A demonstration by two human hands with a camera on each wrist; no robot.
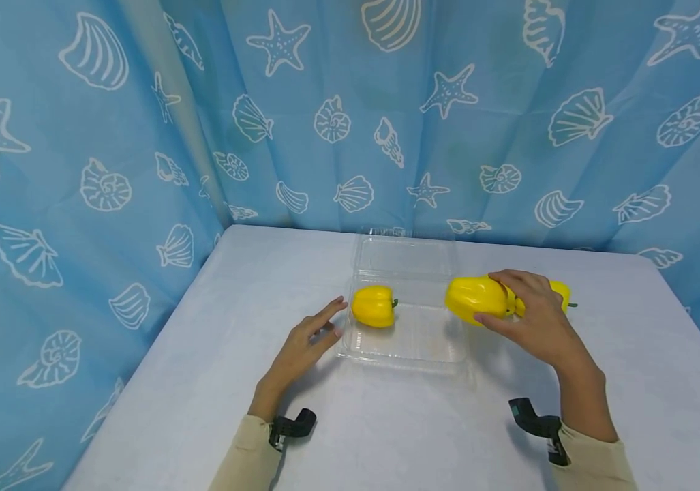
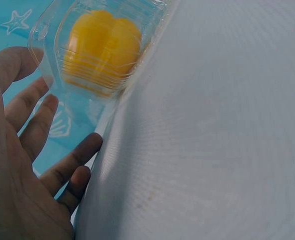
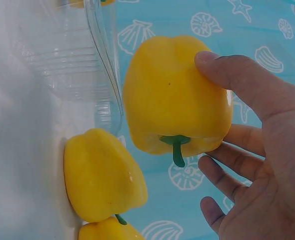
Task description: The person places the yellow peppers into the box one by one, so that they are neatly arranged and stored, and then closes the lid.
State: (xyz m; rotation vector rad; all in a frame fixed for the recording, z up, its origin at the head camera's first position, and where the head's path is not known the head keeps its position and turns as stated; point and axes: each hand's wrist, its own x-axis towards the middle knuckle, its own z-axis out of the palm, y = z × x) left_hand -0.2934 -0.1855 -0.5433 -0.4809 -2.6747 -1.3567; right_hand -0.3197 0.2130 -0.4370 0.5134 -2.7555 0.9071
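Note:
My right hand (image 1: 536, 320) grips a yellow bell pepper (image 1: 472, 299) between thumb and fingers, close to the right rim of a clear plastic clamshell box (image 1: 429, 334). In the right wrist view the held pepper (image 3: 175, 95) hangs above the table, its green stem facing the camera. Inside the box, toward its left side, lies another yellow bell pepper (image 1: 374, 307) with its stem pointing right. My left hand (image 1: 300, 344) is at the box's left edge, fingers extended and spread, the fingertips right at the clear wall (image 2: 47, 55).
On the table right of the box lie two more yellow bell peppers, a nearer one (image 3: 102, 175) and another (image 3: 110, 231), partly behind my right hand in the head view. The box's lid (image 1: 405, 256) is folded back toward the blue shell-patterned curtain (image 1: 337, 136).

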